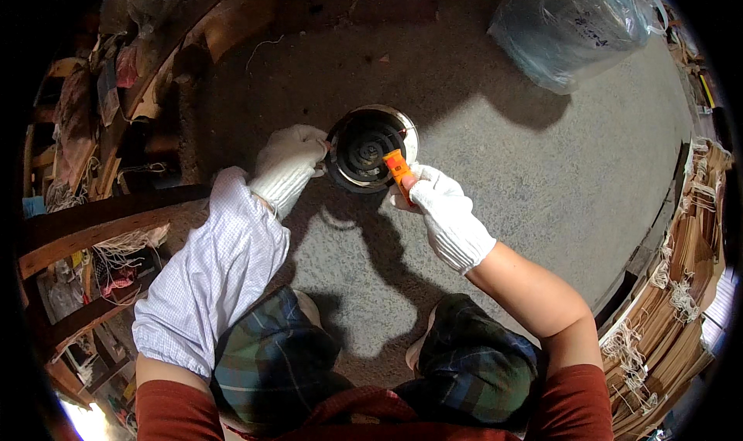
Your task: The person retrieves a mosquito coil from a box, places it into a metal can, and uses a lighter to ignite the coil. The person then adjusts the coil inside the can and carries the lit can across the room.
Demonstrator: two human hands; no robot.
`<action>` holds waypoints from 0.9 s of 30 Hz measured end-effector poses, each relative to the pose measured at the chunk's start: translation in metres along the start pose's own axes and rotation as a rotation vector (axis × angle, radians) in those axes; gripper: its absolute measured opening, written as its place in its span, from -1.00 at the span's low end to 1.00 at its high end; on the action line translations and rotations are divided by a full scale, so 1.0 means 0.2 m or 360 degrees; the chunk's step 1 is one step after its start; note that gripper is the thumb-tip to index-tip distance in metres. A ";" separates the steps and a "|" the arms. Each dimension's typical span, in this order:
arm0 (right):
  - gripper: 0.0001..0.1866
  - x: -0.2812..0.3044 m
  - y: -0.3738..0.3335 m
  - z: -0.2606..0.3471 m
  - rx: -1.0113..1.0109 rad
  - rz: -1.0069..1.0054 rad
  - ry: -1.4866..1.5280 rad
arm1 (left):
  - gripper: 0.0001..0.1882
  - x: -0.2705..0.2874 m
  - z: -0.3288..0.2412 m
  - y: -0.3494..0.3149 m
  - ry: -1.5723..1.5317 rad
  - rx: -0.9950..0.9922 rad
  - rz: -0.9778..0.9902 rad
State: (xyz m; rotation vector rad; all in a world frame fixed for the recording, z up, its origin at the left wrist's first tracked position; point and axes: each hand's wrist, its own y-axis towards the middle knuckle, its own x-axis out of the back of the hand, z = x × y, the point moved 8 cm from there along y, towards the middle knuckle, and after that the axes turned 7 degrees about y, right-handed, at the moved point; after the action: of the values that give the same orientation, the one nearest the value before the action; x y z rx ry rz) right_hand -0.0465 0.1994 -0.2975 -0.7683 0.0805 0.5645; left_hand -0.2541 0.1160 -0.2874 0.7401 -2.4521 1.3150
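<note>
A round metal dish [412,143] with a shiny rim is in front of me, above the concrete floor. Dark concentric rings, like a coil [370,153], fill it. My left hand [294,156], in a white knitted glove, holds the dish's left edge between its fingers. On the other side, my right hand [441,205], gloved too, is closed around a small flat orange object [396,164]. Its upper end lies over the dish's lower right part; whether it touches the rings I cannot tell. The fingertips under the orange object are partly hidden.
A clear plastic bag [576,27] stands at the upper right. Stacked brown sheets tied with white string [665,309] line the right side. Curved wooden beams [116,220] with cloth scraps and loose string run along the left. My knees [464,356] are near the bottom.
</note>
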 end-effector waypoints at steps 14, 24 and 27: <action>-0.82 0.01 0.02 -0.01 0.0079 0.0118 -0.0039 | -0.70 0.02 0.03 0.06 0.0130 -0.0134 -0.0008; -0.81 0.01 0.03 -0.02 0.0042 0.0140 0.0035 | -0.70 0.03 -0.01 0.06 0.0338 -0.0134 -0.0149; -0.80 0.02 0.03 -0.02 0.0043 0.0113 0.0068 | -0.71 0.04 -0.04 0.05 0.0406 -0.0180 -0.0136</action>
State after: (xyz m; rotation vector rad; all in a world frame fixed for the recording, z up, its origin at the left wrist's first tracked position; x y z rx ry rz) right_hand -0.0462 0.2022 -0.3049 -0.7538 0.1548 0.6132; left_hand -0.2654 0.1242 -0.2870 0.6016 -2.2457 1.1511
